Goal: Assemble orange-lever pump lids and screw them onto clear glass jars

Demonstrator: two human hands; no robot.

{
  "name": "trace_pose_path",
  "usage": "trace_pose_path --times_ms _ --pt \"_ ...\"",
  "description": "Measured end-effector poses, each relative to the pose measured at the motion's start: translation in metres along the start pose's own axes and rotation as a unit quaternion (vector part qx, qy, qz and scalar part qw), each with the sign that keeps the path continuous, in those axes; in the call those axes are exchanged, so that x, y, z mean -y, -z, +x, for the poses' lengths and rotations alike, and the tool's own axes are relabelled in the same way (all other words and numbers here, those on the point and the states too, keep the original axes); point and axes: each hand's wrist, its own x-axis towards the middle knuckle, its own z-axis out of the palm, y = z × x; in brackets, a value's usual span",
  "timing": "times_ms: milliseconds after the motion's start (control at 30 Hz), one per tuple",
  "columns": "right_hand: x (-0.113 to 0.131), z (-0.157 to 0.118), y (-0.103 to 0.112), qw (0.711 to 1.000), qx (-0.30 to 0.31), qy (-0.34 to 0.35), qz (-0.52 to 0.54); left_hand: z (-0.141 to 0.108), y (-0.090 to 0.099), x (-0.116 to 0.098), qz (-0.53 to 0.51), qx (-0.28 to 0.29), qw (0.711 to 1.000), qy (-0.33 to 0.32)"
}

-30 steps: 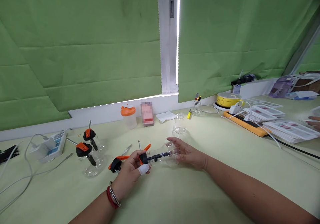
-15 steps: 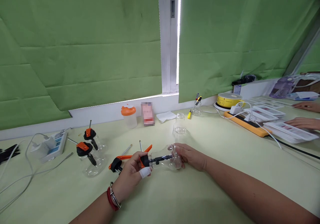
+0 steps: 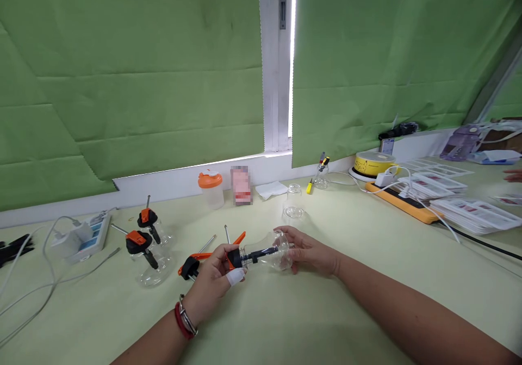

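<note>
A clear glass bottle (image 3: 267,252) with a black and orange cap lies sideways between my hands, a black tube inside it. My left hand (image 3: 216,278), its thumb wrapped in white, grips the cap end. Around the wide base of the bottle my right hand (image 3: 305,251) has its fingers closed. Just behind my left hand lies a loose black and orange cap (image 3: 190,267) with metal rods and an orange lever. Two capped glass bottles (image 3: 151,270) (image 3: 163,237) stand to the left.
Behind are an orange-lidded shaker (image 3: 212,193), a white tissue (image 3: 271,190) and an upturned clear glass (image 3: 293,204). A power strip (image 3: 402,202), card stacks (image 3: 475,215) and another person's blurred hand (image 3: 513,175) are at right. White cables and another power strip (image 3: 92,242) sit left.
The bottle and my right hand's fingers have shifted slightly left and up, with the right fingers now differently placed round the base. At far right, the other person's hands have mostly withdrawn from the cards.
</note>
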Motion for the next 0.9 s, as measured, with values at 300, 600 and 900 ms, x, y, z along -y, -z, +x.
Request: trace_pose_path --times_ms 300,600,900 --pt "-0.014 0.007 0.003 0.997 -0.047 -0.046 -0.03 -0.002 -0.002 0.001 -0.004 0.019 1.0 0.009" --pt "-0.001 0.001 0.003 1.0 -0.01 0.018 -0.015 0.001 0.0 -0.003 -0.001 -0.008 1.0 0.016" --pt "-0.012 0.005 0.003 0.999 -0.024 -0.035 -0.027 -0.003 -0.001 0.0 0.011 0.022 1.0 0.0"
